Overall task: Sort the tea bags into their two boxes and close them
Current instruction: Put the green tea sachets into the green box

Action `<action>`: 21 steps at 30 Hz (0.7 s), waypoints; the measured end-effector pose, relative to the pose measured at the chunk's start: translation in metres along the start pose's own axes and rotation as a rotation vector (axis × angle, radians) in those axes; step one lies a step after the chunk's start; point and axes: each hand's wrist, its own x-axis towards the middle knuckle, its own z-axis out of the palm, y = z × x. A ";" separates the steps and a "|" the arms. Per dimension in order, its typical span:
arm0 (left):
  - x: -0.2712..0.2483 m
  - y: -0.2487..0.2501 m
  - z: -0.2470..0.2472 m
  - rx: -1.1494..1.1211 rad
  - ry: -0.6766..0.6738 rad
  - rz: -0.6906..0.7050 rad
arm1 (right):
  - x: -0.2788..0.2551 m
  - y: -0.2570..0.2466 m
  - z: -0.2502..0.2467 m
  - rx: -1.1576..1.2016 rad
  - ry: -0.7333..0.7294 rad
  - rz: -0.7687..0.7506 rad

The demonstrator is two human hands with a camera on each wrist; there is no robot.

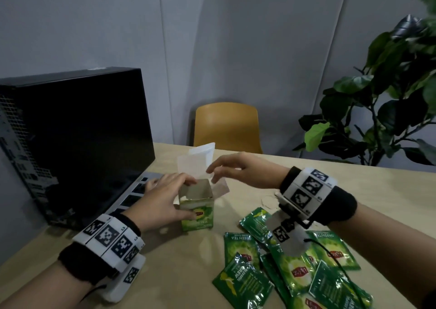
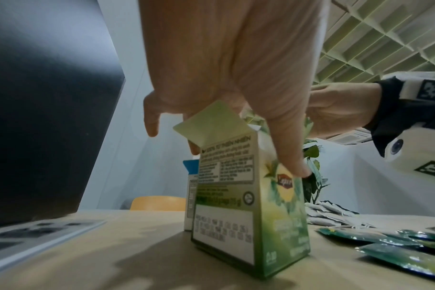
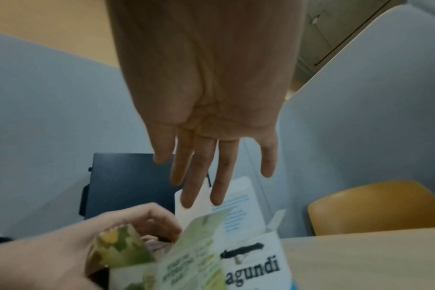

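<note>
A green tea box stands upright on the table with its top flaps open. My left hand grips it, thumb on the front face and fingers over the far rim. In the left wrist view the thumb presses the green box. Just behind stands a white box with its lid up, lettered in the right wrist view. My right hand hovers over both boxes, fingers straight and holding nothing. Several green sachets lie at the front right, with white paper tea bags behind them.
A laptop keyboard and a tall black screen stand close on the left of the boxes. Beyond the table's far edge are a yellow chair and a leafy plant at the right.
</note>
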 end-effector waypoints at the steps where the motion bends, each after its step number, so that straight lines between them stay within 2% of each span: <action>1: -0.001 0.000 0.000 0.036 0.022 -0.006 | -0.009 0.007 -0.005 0.033 0.056 0.018; 3: -0.008 0.006 -0.002 0.115 0.179 0.032 | -0.027 0.022 -0.010 0.019 0.078 0.068; 4: -0.013 0.012 -0.002 0.146 0.290 0.102 | -0.036 0.030 -0.011 -0.024 0.034 0.103; 6: -0.024 0.031 0.000 0.135 0.442 0.317 | -0.048 0.040 -0.005 -0.131 -0.113 0.173; 7: -0.029 0.043 0.004 0.118 0.433 0.422 | -0.050 0.044 0.000 -0.192 -0.189 0.199; 8: -0.031 0.055 0.010 0.104 0.357 0.497 | -0.050 0.047 0.007 -0.248 -0.263 0.221; 9: -0.033 0.067 0.018 0.093 0.225 0.510 | -0.048 0.049 0.016 -0.289 -0.334 0.243; 11: -0.031 0.085 0.032 0.106 -0.115 0.342 | -0.043 0.050 0.035 -0.327 -0.441 0.300; 13: -0.025 0.089 0.046 0.150 -0.442 0.130 | -0.037 0.051 0.047 -0.329 -0.467 0.327; 14: -0.021 0.090 0.051 0.164 -0.536 0.092 | -0.035 0.051 0.050 -0.334 -0.467 0.318; 15: -0.019 0.091 0.054 0.175 -0.580 0.086 | -0.033 0.050 0.051 -0.350 -0.471 0.294; 18: -0.016 0.091 0.063 0.145 -0.586 0.092 | -0.030 0.048 0.052 -0.406 -0.503 0.218; 21: -0.017 0.092 0.066 0.082 -0.605 0.044 | -0.033 0.052 0.055 -0.337 -0.483 0.214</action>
